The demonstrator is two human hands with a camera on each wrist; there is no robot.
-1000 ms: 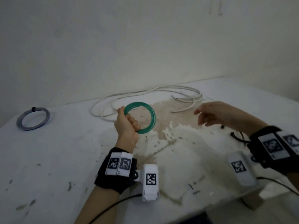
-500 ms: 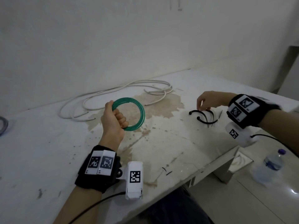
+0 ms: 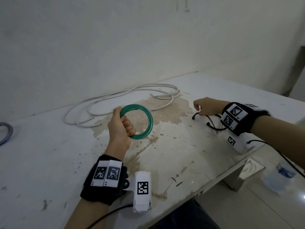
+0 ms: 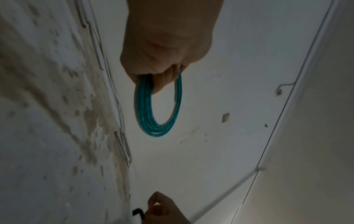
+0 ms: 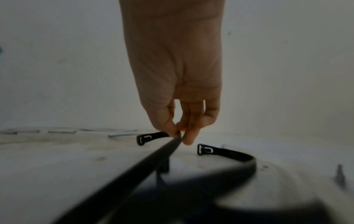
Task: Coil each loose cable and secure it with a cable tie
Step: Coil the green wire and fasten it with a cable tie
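My left hand [image 3: 121, 128] grips a coiled green cable [image 3: 145, 116] and holds it upright above the middle of the stained white table [image 3: 49, 154]; the left wrist view shows my fingers curled through the green coil [image 4: 147, 121]. At the table's right side my right hand [image 3: 202, 107] pinches a black cable tie [image 3: 195, 115] between thumb and fingers. The right wrist view shows that black tie [image 5: 153, 157] running from my pinch toward the camera, with a second black tie [image 5: 229, 153] lying beside it on the table. A loose white cable [image 3: 105, 103] sprawls at the back of the table.
A bluish coiled cable [image 3: 6, 131] lies at the table's far left edge. Small black clippings [image 3: 176, 181] lie near the front edge. Past the right edge, a plastic bottle [image 3: 280, 172] stands on the floor. A plain wall rises behind the table.
My right hand went from hovering open over the table to the right side, where it now pinches a black tie. My left hand kept hold of the green coil.
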